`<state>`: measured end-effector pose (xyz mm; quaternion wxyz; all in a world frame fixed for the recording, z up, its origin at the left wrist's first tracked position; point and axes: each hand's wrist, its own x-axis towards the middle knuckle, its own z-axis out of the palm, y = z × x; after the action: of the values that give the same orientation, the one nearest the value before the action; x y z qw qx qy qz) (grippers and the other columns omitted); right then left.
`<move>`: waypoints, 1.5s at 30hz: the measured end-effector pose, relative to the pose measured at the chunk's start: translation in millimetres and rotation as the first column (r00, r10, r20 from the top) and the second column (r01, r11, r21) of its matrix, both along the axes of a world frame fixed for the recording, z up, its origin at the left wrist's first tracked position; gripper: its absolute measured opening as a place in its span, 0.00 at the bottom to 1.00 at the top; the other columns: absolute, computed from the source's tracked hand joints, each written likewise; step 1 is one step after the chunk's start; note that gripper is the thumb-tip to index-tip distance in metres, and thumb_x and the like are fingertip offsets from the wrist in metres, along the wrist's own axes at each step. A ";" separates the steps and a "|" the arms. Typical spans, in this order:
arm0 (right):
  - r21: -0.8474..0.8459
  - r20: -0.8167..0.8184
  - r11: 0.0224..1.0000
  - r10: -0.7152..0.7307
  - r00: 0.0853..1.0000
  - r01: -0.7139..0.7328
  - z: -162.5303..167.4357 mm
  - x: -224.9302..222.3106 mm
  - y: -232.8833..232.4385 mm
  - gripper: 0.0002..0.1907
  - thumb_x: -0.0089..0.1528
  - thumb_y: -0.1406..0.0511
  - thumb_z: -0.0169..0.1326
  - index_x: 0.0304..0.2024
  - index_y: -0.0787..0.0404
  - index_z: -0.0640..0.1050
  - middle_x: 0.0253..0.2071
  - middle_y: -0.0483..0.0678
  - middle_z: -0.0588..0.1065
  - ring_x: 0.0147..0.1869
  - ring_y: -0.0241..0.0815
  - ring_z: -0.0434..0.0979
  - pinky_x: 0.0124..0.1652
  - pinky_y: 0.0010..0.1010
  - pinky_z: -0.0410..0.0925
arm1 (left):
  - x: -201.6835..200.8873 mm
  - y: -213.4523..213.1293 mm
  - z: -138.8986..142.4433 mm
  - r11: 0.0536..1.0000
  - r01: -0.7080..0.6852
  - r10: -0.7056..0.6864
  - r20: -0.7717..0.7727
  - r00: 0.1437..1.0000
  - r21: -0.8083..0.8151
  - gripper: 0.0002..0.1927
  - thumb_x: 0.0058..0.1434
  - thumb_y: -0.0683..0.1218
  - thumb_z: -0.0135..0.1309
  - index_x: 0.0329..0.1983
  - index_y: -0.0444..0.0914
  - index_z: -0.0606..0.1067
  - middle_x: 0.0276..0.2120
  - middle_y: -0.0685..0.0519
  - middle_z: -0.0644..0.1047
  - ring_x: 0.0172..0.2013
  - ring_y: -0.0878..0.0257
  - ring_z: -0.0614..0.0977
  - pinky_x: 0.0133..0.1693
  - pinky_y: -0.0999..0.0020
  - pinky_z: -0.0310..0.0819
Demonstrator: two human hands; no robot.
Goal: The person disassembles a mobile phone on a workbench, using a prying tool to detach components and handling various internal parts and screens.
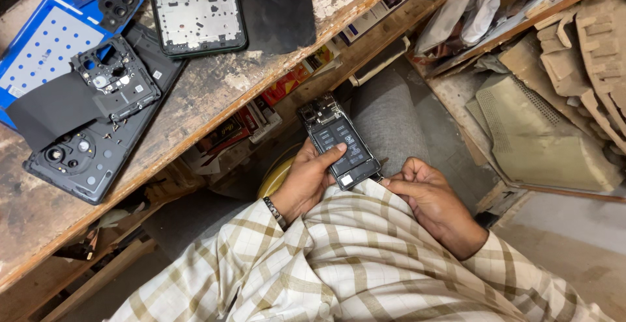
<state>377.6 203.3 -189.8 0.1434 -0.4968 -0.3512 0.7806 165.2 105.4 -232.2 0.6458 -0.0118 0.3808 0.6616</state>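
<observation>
While your left hand clasps the opened phone (thumb across its battery), your right hand pinches its lower corner, steadying it.

Boxes and stickers

Red and yellow flat boxes lie on the shelf under the desk. A small white sticker sits on the open phone's black battery.

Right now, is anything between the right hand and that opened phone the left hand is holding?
Nothing visible. The left hand grips the opened phone with its thumb across the battery. The right hand is right at the phone's lower corner, fingertips at its edge, over the checked shirt; whether they touch is unclear.
</observation>
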 end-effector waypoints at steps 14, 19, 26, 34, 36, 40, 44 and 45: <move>0.338 0.090 0.911 0.220 0.971 -0.237 -19.6 31.2 -1.5 0.09 0.60 0.78 0.56 0.35 0.63 0.71 0.35 0.49 0.79 0.38 0.33 0.76 0.40 0.23 0.70 | 2.8 3.8 10.2 0.990 -0.058 0.069 -0.086 0.994 0.126 0.21 0.65 0.39 0.56 0.60 0.38 0.66 0.48 0.51 0.79 0.45 0.62 0.83 0.46 0.63 0.83; 0.436 0.425 0.737 0.337 0.840 -0.517 -19.4 52.4 0.2 0.13 0.61 0.75 0.58 0.49 0.64 0.77 0.39 0.49 0.78 0.42 0.34 0.76 0.43 0.24 0.69 | 8.2 7.7 22.4 0.959 0.044 0.014 -0.203 0.979 0.280 0.23 0.67 0.39 0.57 0.63 0.36 0.66 0.51 0.49 0.78 0.48 0.63 0.80 0.50 0.66 0.79; 0.472 -0.190 0.834 0.414 0.890 -0.287 39.1 26.9 12.5 0.32 0.59 0.76 0.54 0.67 0.71 0.67 0.59 0.62 0.74 0.62 0.54 0.76 0.60 0.48 0.67 | 16.1 0.8 103.8 0.830 0.069 0.151 -0.343 0.927 0.553 0.26 0.72 0.40 0.56 0.69 0.31 0.62 0.57 0.52 0.73 0.59 0.67 0.74 0.63 0.67 0.71; 0.430 -0.481 0.890 0.370 0.795 -0.153 121.3 -122.2 13.2 0.27 0.67 0.74 0.51 0.69 0.68 0.67 0.60 0.55 0.74 0.58 0.49 0.76 0.54 0.46 0.70 | -46.2 -30.7 194.4 0.694 -0.252 0.619 -0.380 0.687 0.674 0.16 0.77 0.39 0.54 0.63 0.31 0.65 0.53 0.53 0.76 0.55 0.68 0.77 0.59 0.71 0.73; 0.449 -0.450 0.868 0.425 0.786 -0.212 137.7 -165.3 9.4 0.22 0.67 0.73 0.51 0.65 0.67 0.71 0.55 0.54 0.75 0.52 0.46 0.76 0.51 0.42 0.70 | -74.7 -43.3 202.8 0.658 -0.341 0.698 -0.375 0.610 0.671 0.19 0.74 0.39 0.54 0.66 0.32 0.66 0.52 0.52 0.77 0.54 0.66 0.78 0.58 0.69 0.75; 0.448 -0.519 0.837 0.530 0.671 -0.314 159.0 -244.7 -5.1 0.06 0.68 0.72 0.55 0.47 0.65 0.73 0.43 0.52 0.78 0.44 0.46 0.82 0.46 0.38 0.75 | -122.7 -67.7 216.5 0.547 -0.504 0.836 -0.400 0.376 0.669 0.17 0.72 0.39 0.54 0.62 0.32 0.67 0.52 0.51 0.77 0.51 0.66 0.79 0.55 0.69 0.76; 0.477 -0.464 0.774 0.624 0.628 -0.416 173.6 -295.6 -20.4 0.05 0.66 0.71 0.57 0.43 0.66 0.74 0.36 0.53 0.79 0.39 0.44 0.83 0.42 0.32 0.76 | -150.9 -93.0 225.2 0.437 -0.582 0.898 -0.294 0.329 0.686 0.18 0.71 0.39 0.52 0.62 0.34 0.66 0.51 0.51 0.77 0.49 0.65 0.80 0.52 0.68 0.78; 0.486 -0.454 0.760 0.642 0.618 -0.432 176.7 -304.1 -23.2 0.05 0.66 0.71 0.57 0.43 0.67 0.74 0.35 0.53 0.79 0.38 0.44 0.83 0.42 0.32 0.76 | -155.0 -98.1 226.2 0.414 -0.594 0.907 -0.254 0.337 0.690 0.18 0.70 0.39 0.51 0.62 0.36 0.65 0.51 0.51 0.77 0.49 0.65 0.80 0.51 0.67 0.79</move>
<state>73.5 180.1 -13.1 0.0827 -0.0632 -0.5465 0.8310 10.2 7.3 -6.0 0.0675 0.1762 0.3314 0.9244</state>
